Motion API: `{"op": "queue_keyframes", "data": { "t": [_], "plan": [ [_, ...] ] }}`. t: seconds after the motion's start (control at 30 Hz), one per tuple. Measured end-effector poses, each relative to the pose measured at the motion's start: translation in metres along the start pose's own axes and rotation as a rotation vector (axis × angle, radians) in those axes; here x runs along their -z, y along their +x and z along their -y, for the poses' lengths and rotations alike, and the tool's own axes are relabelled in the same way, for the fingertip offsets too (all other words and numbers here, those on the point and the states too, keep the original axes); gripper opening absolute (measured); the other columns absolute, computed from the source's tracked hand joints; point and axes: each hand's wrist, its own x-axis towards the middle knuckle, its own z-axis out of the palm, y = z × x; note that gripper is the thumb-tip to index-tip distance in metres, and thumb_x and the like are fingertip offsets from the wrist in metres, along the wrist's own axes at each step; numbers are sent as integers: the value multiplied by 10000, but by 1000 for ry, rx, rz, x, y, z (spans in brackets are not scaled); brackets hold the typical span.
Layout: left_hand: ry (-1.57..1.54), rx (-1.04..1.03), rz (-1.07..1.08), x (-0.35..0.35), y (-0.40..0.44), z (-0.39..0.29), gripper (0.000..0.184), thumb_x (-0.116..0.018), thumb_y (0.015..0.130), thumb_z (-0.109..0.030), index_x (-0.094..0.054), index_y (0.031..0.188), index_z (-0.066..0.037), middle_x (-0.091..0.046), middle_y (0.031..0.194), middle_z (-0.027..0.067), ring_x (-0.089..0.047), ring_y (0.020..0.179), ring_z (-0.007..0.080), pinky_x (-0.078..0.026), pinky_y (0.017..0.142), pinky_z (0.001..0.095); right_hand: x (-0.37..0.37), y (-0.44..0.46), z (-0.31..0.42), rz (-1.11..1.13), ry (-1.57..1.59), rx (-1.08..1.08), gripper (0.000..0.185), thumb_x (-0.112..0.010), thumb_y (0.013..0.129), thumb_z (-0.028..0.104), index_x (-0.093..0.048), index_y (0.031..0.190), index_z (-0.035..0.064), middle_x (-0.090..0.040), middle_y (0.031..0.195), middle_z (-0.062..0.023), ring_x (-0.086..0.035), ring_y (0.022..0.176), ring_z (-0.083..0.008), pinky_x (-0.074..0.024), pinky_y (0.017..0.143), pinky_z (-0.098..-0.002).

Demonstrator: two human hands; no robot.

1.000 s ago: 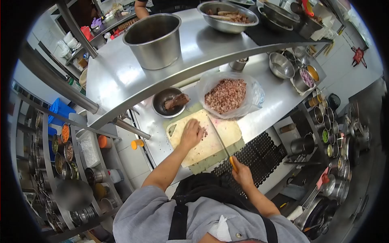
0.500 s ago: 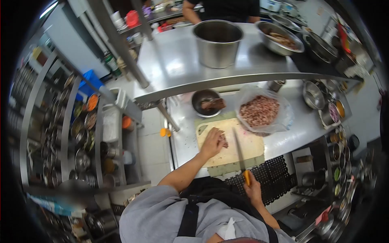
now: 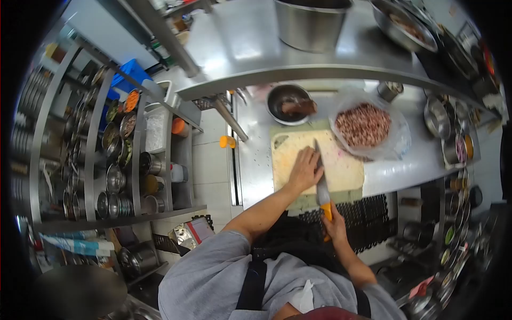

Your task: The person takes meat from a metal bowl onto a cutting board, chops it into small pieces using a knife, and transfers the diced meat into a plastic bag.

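Observation:
A cream cutting board (image 3: 346,173) lies on the steel counter over a greenish mat. My left hand (image 3: 306,169) is on the board, fingers together and bent downward against the left side of the knife blade; whatever is under them is hidden. In my right hand (image 3: 335,228) is the yellow handle of a kitchen knife (image 3: 323,193), its blade pointing away from me across the board. Behind the board, a dark metal bowl (image 3: 274,109) holds a piece of meat (image 3: 300,106). To the right, a clear plastic bag (image 3: 397,136) sits open, full of chopped meat (image 3: 362,125).
A raised steel shelf (image 3: 240,80) spans the counter and carries a tall pot (image 3: 312,29) and a metal bowl (image 3: 405,26). On the left stands a rack (image 3: 88,160) of pans and containers. Metal bowls (image 3: 438,120) crowd the right end.
My left hand has moved right to the blade, and the small meat pieces beside it are hidden now. The knife sits closer to that hand. The view has tilted down.

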Motion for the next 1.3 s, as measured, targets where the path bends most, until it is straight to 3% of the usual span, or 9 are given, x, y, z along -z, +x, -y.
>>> {"op": "queue_keyframes", "data": {
  "t": [0.3,0.33,0.43,0.5,0.8,0.93,1.03,1.17,1.3],
  "plan": [
    [-247,395,-270,-40,-8,27,185,-549,881,46,-602,1058,48,-562,1237,232,-590,1086,397,-520,924,404,-15,-1,51,149,-74,85,733,-681,921,171,-344,1568,250,-652,679,-166,-626,481,-246,-539,512,-382],
    [-311,460,-260,-38,-4,20,194,-560,914,34,-620,1098,33,-590,1213,178,-632,1045,281,-538,828,329,-13,-5,54,148,-82,103,736,-684,916,169,-346,1566,249,-652,681,-177,-628,487,-269,-544,527,-394],
    [-519,264,-431,-48,40,-10,185,-586,911,27,-623,1093,37,-597,1186,158,-639,1023,269,-535,843,329,3,-15,70,88,-88,99,736,-679,910,157,-351,1563,242,-649,689,-203,-622,494,-311,-549,553,-396],
    [-426,121,-391,-48,88,-37,176,-599,907,30,-625,1080,40,-610,1151,170,-641,1027,302,-529,878,344,19,-14,77,-138,-159,416,758,-676,912,106,-323,1582,145,-590,571,-96,-616,474,-175,-528,507,-319],
    [-391,-16,214,-99,252,-66,217,-671,894,-176,-717,1048,-29,-722,942,174,-697,892,319,-548,830,377,57,-68,53,-256,350,168,688,-661,919,69,-383,1547,103,-703,887,-92,-595,493,-125,-508,492,-283],
    [-522,113,289,-45,217,-8,263,-674,888,-239,-727,1060,-47,-735,913,167,-715,826,322,-561,799,368,36,-106,8,-277,106,88,605,-726,922,160,-490,1478,128,-705,819,-68,-599,500,-121,-506,494,-285],
    [-70,18,511,-16,159,57,226,-663,891,-172,-732,1068,-49,-749,928,136,-714,822,288,-555,801,361,17,-104,-26,-232,135,-14,549,-745,918,206,-549,1423,111,-690,775,-66,-576,498,-115,-489,498,-295],
    [5,-240,485,5,70,74,244,-667,857,-113,-727,1078,-27,-693,1097,143,-616,1128,361,-499,960,452,2,-73,-53,-293,119,91,570,-748,913,199,-540,1431,84,-678,764,-64,-559,489,-115,-474,492,-297],
    [-2,-115,533,11,17,56,299,-670,856,-92,-688,1136,10,-621,1215,184,-514,1249,412,-447,1035,473,11,-39,-22,-200,150,-20,600,-748,905,195,-522,1448,76,-689,781,-87,-546,473,-126,-474,487,-311]
  ]
}}
